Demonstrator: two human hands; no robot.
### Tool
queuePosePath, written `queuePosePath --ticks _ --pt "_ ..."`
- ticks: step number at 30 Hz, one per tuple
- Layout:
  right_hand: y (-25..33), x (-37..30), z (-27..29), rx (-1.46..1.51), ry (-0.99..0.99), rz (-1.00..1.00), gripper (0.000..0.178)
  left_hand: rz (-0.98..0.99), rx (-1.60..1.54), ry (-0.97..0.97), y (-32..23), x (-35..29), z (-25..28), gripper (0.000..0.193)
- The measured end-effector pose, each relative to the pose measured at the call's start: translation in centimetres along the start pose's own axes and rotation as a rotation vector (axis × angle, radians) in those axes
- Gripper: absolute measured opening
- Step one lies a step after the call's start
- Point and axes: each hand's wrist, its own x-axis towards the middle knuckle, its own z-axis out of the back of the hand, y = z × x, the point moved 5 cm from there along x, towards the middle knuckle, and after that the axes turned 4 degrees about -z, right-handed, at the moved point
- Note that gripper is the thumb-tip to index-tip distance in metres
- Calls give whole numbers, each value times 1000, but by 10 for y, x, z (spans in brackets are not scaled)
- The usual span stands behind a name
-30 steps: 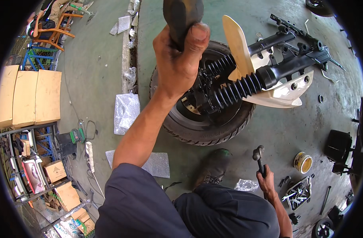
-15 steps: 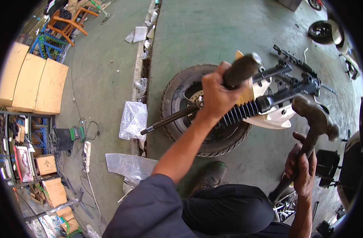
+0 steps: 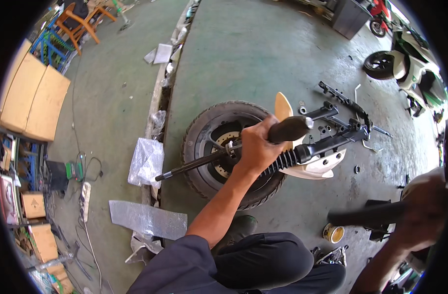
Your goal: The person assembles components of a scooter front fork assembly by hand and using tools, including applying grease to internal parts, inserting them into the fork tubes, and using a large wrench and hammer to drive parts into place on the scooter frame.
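My left hand (image 3: 260, 147) is closed round a thick dark cylindrical bar (image 3: 288, 129) with a worn, shiny end. It is above a black motorcycle fork assembly (image 3: 307, 153) with a ribbed rubber boot. The fork's long steel shaft (image 3: 192, 164) reaches left across a spoked wheel with a tyre (image 3: 192, 142), which lies flat on the floor. Where the bar's lower end meets the fork is hidden by my hand. At the far right, my right hand (image 3: 422, 210) is raised and blurred, gripping a hammer by its dark handle (image 3: 363, 216). The hammer's head is not visible.
A cream-white fender (image 3: 314, 169) lies beside the fork. More black fork parts (image 3: 349, 100) and loose rings are on the floor beyond. A small tub of yellowish grease (image 3: 334, 233) stands near my knee. Bubble wrap (image 3: 148, 218) lies left; a scooter (image 3: 415, 73) stands far right.
My right hand has lifted the hammer up and to the right, from beside the fork to the view's edge. My left hand still grips the bar. The whole view has shifted.
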Motion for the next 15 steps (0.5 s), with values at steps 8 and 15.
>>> queuePosePath --ticks 8,15 --pt "-7 -45 -76 521 333 -915 44 -70 51 135 -8 -15 -6 16" --pt "7 -39 -35 615 145 -768 46 -107 92 92 -7 -23 -8 19"
